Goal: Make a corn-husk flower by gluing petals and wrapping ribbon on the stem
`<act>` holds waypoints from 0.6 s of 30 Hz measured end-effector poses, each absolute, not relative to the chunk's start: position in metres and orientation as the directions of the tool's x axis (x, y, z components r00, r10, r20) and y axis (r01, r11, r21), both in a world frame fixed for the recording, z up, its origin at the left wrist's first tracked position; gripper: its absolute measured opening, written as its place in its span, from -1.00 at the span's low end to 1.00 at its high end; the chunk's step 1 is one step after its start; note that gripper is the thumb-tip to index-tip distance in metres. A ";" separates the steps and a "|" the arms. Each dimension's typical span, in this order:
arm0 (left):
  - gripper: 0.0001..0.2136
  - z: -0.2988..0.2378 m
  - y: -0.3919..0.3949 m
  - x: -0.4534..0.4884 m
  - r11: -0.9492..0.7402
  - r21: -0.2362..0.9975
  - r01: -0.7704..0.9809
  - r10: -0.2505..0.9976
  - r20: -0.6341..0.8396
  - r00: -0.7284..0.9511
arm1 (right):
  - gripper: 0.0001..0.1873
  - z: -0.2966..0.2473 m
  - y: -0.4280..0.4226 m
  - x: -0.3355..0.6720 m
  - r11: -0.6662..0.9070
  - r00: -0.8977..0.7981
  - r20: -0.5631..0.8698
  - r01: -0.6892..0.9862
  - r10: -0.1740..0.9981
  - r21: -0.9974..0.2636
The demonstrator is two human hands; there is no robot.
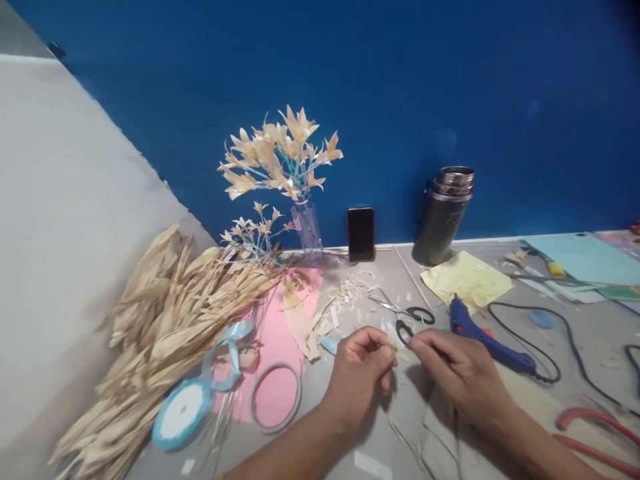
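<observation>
My left hand (359,377) is closed in a pinch, its thumb against the forefinger. A tiny pale bit shows at its fingertips, too small to name. My right hand (463,377) is also pinched shut close by, with what it grips hidden by the fingers. Thin strands (400,435) trail on the table below both hands; I cannot tell whether either hand holds them. Just beyond the fingertips lie black-handled scissors (397,308), blades pointing left. To the right of my right hand rests a blue glue gun (493,343) with a black cord.
Dried corn husks (165,333) pile up at left, by a blue ribbon roll (183,413) and tape ring (253,393) on pink paper (275,320). Husk flowers (280,157) stand in a bottle (307,233). Behind are a phone (361,233) and flask (443,220); red-handled pliers (595,415) lie right.
</observation>
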State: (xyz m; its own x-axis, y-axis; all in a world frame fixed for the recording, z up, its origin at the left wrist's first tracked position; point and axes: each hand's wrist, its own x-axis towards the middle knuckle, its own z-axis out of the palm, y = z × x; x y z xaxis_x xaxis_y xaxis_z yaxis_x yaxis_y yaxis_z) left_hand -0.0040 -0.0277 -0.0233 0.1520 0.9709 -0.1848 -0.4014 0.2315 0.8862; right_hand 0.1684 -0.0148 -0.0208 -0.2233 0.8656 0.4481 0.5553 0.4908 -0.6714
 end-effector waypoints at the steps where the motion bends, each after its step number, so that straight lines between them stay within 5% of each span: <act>1: -0.65 -0.019 -0.027 -0.007 0.221 0.885 -0.410 0.973 -0.171 0.154 | -0.58 -0.019 -0.015 0.168 0.484 -0.215 0.448 0.567 0.868 -0.667; 7: -0.74 0.024 -0.022 -0.043 0.006 0.830 -0.558 0.998 -0.036 -0.042 | -0.45 -0.018 -0.015 0.166 0.349 -0.173 0.306 0.557 0.936 -0.753; 12: -0.76 0.038 -0.026 -0.060 0.013 0.828 -0.560 0.993 -0.074 -0.087 | -0.82 -0.019 -0.020 0.172 0.378 -0.422 0.138 0.563 0.896 -0.735; 18: -0.78 0.019 -0.029 -0.049 0.119 0.896 -0.427 0.990 -0.142 -0.024 | -0.47 0.018 -0.011 0.168 0.170 -0.386 -0.026 0.465 0.922 -0.869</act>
